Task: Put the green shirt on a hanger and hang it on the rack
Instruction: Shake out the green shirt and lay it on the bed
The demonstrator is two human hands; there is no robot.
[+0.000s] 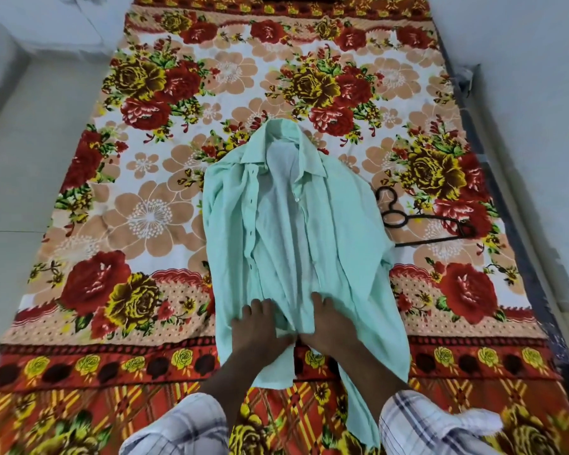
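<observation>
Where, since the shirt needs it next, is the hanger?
Head view: the dark hanger lies on the floral bedspread, just right of the green shirt.

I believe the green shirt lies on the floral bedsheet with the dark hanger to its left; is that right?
Not quite: in the head view the dark hanger lies to the right of the green shirt, which does lie on the floral bedsheet.
</observation>
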